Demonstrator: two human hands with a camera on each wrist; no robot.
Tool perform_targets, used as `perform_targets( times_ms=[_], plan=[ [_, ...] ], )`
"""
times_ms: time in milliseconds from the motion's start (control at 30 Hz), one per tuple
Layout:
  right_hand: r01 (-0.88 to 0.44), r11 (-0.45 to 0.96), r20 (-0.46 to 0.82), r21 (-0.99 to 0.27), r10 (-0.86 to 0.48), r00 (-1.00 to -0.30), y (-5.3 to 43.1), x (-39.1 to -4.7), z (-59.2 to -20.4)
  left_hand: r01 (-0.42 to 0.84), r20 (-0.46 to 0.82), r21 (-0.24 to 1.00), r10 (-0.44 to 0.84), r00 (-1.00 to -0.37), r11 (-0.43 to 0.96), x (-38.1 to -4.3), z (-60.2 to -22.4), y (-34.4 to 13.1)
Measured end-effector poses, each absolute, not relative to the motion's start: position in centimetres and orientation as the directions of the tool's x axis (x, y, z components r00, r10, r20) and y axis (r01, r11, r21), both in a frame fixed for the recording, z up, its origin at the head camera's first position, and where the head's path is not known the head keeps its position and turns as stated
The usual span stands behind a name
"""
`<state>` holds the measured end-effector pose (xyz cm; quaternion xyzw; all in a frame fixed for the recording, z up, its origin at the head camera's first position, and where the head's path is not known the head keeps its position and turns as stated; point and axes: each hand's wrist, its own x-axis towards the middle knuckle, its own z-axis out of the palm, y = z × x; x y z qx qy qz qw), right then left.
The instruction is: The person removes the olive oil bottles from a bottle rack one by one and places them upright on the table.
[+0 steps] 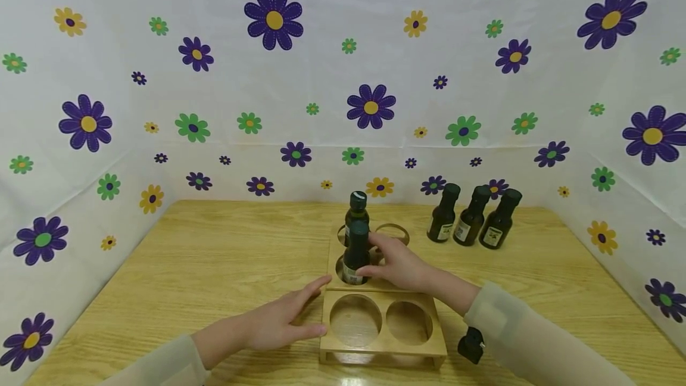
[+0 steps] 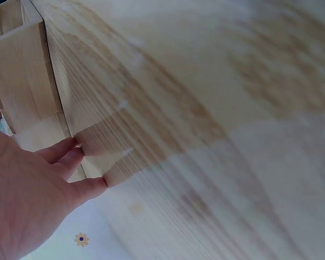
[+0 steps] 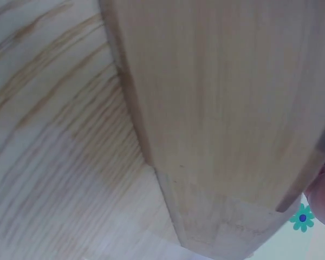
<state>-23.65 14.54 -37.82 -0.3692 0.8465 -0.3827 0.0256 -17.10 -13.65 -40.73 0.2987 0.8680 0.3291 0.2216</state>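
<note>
Gripping dark btl point(image 1: 356, 250) w/ our R hand point(image 1: 401, 264), thumb and fingers pinching its right side; btl is in left hole of middle row. L hand point(image 1: 278, 319): fingers nearly straight, tips on left side of rack point(image 1: 383, 346). Risks, we think: releasing before btl is seated (cannot tell) may tip it; drifting far may knock 2nd btl point(image 1: 357, 214); pushing L hand too strongly may slide rack right.
</note>
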Motion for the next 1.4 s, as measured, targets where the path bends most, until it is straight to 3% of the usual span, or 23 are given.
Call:
perform_targets(
  times_ms=[700,1100,1400],
  plan=[
    [-0.621,0.481,0.355,-0.619,-0.534,-0.767,16.3,-22.9,-34.5,0.37,-0.186,0.709,0.666,-0.723,0.6,-16.9,-40.8,-13.7],
    [-0.534,0.595,0.34,-0.601,-0.414,-0.844,19.5,-22.0,-33.1,0.399,-0.16,0.693,0.668,-0.727,0.6,-16.8,-41.0,-13.8],
    [-0.522,0.619,0.394,-0.586,-0.345,-0.852,22.5,-21.5,-32.7,0.397,-0.167,0.694,0.67,-0.723,0.601,-17.0,-40.9,-13.7]
  ],
)
